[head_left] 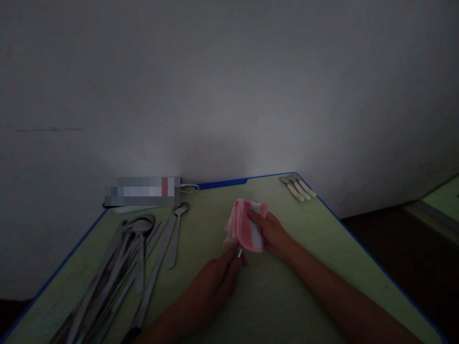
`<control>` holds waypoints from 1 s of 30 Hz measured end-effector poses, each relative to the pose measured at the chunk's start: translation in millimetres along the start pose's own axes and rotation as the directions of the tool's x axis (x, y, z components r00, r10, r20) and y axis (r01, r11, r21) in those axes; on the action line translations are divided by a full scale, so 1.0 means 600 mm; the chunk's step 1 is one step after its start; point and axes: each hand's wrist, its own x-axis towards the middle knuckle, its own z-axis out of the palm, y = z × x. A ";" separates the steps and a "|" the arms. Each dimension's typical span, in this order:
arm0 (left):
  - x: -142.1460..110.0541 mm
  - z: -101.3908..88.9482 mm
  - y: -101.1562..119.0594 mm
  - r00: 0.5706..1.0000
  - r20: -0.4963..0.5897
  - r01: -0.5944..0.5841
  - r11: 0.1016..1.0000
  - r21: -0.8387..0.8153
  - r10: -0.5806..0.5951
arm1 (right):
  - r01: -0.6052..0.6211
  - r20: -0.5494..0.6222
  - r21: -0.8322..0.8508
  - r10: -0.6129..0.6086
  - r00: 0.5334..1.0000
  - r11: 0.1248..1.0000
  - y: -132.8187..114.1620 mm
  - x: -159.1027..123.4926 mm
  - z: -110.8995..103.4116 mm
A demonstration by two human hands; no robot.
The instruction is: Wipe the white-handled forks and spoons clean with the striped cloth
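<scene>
A pink-and-white striped cloth [246, 224] is pinched in my right hand [270, 234], thumb on top and fingers behind. The cloth is folded around the far part of a metal utensil [239, 252], so the utensil's head is hidden and its kind cannot be told. My left hand [218, 282] is closed around the near end of that utensil, just below the cloth. Both hands are held over the middle of the table, close together.
The pale green table [287, 286] has a blue edge. On its left lie several long-handled metal spoons and ladles [122, 258] in a pile, with a spoon [177, 234] beside it. Three white-handled utensils [297, 188] lie far right. A blurred-out object [143, 191] stands against the wall [229, 95].
</scene>
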 end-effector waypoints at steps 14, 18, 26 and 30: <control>0.001 -0.002 0.000 0.999 0.033 -0.019 0.999 -0.025 0.020 | -0.082 -0.010 0.093 0.084 0.996 0.992 -0.014 -0.001 0.006; 0.000 -0.001 -0.002 0.999 0.023 -0.023 1.000 -0.019 0.023 | -0.087 -0.003 0.094 0.087 0.996 0.992 -0.015 -0.002 0.006; 0.000 -0.004 0.002 1.000 0.020 -0.008 1.000 -0.029 0.009 | 0.025 0.000 0.093 -0.025 1.000 0.995 -0.002 0.003 0.006; -0.003 -0.005 0.004 1.000 0.014 -0.013 0.997 -0.077 0.014 | 0.045 -0.037 0.096 -0.042 0.998 0.994 -0.002 0.004 0.008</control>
